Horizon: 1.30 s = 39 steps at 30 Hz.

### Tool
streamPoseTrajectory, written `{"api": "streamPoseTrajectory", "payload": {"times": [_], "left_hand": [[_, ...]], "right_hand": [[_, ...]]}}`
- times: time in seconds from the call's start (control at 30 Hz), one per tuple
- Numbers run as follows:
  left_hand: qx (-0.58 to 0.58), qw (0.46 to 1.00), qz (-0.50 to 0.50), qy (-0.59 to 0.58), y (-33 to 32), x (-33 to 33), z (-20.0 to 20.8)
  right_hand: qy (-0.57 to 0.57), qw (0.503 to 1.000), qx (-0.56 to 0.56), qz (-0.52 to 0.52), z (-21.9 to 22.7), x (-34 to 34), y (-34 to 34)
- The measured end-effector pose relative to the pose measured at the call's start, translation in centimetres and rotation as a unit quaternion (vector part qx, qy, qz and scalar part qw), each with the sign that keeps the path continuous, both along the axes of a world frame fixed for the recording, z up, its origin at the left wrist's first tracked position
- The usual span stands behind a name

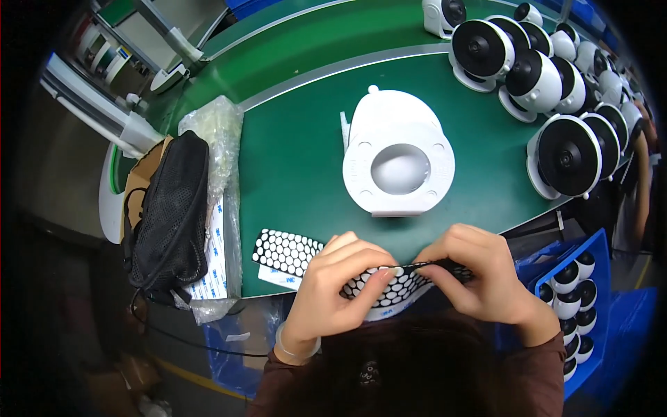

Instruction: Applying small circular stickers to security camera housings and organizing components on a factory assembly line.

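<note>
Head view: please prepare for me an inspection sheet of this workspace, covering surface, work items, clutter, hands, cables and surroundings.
Surface: green tabletop; a white housing with a round opening lies on it.
Work items: dotted sheet, bent, in both hands; second dotted piece flat on the tabletop, beside the left hand.
Clutter: black mesh pouch and clear plastic wrapping, at left.
Hands: left hand and right hand pinch the dotted sheet's upper edge.
Cables: thin dark cable, lower left.
Surroundings: white-and-black devices crowded at upper right; blue bin holding round white-and-black parts, lower right.
</note>
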<state>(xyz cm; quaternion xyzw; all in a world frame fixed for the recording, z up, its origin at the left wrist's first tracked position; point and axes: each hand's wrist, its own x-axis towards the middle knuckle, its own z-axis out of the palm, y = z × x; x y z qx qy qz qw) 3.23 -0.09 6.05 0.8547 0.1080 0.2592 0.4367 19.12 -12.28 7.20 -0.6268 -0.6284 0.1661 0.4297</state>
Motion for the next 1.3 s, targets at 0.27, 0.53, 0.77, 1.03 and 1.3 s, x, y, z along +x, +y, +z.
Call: {"api": "streamPoseTrajectory", "payload": {"times": [0.27, 0.53, 0.77, 1.03, 1.3], "left_hand": [[0.063, 0.996, 0.035, -0.053, -0.3, 0.9, -0.7], [0.094, 0.991, 0.068, -0.064, -0.7, 1.2, 0.3], [0.132, 0.984, 0.099, -0.061, -1.1, 1.4, 1.0], [0.118, 0.985, 0.11, -0.064, -1.3, 1.6, 1.1], [0.159, 0.977, 0.127, -0.067, -1.2, 1.7, 0.8]], "right_hand": [[-0.016, 0.999, -0.021, -0.037, 0.2, -0.4, -0.3], [-0.039, 0.991, 0.119, -0.054, -0.3, -0.5, 0.1], [-0.07, 0.981, 0.174, -0.059, -0.3, -0.3, 0.7], [-0.061, 0.982, 0.17, -0.059, 0.0, -0.2, 0.9], [-0.043, 0.99, 0.122, -0.05, 0.2, -0.3, 1.1]]}}
